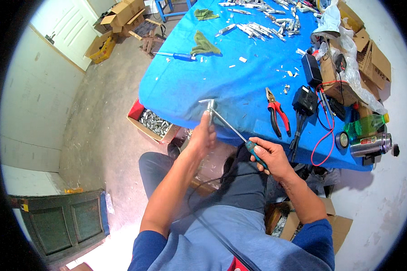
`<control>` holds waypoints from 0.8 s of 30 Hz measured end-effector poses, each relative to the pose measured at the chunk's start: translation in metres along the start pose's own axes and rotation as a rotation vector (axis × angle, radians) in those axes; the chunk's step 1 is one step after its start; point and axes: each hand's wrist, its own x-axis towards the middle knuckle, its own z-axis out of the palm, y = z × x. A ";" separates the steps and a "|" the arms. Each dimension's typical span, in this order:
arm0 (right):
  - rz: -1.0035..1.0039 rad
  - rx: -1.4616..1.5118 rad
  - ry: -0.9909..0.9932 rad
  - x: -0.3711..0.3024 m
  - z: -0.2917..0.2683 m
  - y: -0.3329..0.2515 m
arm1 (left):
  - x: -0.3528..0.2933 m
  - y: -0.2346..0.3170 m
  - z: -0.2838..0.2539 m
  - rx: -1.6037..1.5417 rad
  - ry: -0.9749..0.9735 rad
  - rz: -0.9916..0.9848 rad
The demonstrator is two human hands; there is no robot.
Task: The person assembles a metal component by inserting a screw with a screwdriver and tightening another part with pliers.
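Head view: small silvery metal fitting (211,105) is up front at the near edge of the blue-covered tabletop (244,86), sticking out above the left hand (203,137). Can't tell if it rests on the cloth or is held clear of it.

Left grip: pinching the fitting's lower end, thumb and fingers drawn in; hand is slightly blurred, so exact contact points don't resolve. Right hand (271,156): grip wrapped on the teal handle of a screwdriver (251,147), thumb over the top. Its shaft runs up-left to the fitting; looks like contact, can't confirm the tip is seated.

Handling, my read: fitting is light, stiff, smooth metal, so likely to twist or slip under side load. Hold it low on the body, fingers clear of the tip line. Thin piece jutting left at the top looks like the bendable bit; don't grab there. Screwdriver should be rigid and easy; handle only.

Pose: left forearm rises from the lower edge, leaning right, wrist near straight. Right elbow is out to the side, forearm angled up-left, wrist fairly straight too. Hands sit apart, shaft bridging the gap, left one further forward.

Nearby: red-and-black combination pliers (277,113) right of the work, blue-handled screwdriver (183,57) further back on the left.
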 end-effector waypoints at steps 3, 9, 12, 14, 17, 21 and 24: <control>-0.133 -0.176 0.068 -0.003 0.000 0.009 | -0.001 0.000 0.001 -0.011 0.007 -0.004; -0.522 -0.511 0.303 -0.007 0.011 0.030 | -0.010 -0.005 0.000 -0.043 0.009 0.007; -0.663 -0.859 0.419 -0.018 0.021 0.032 | -0.016 -0.009 -0.004 -0.062 -0.031 -0.003; -0.702 -0.996 0.509 -0.026 0.033 0.037 | -0.019 -0.011 -0.004 -0.076 -0.049 -0.009; -0.731 -0.896 0.526 -0.018 0.023 0.052 | -0.027 -0.009 0.000 -0.093 -0.060 -0.028; -0.297 -0.149 0.377 -0.032 0.027 0.035 | -0.039 -0.011 -0.005 -0.152 -0.163 -0.092; -0.242 0.001 0.366 -0.019 0.039 0.030 | -0.046 -0.015 -0.016 -0.174 -0.341 -0.113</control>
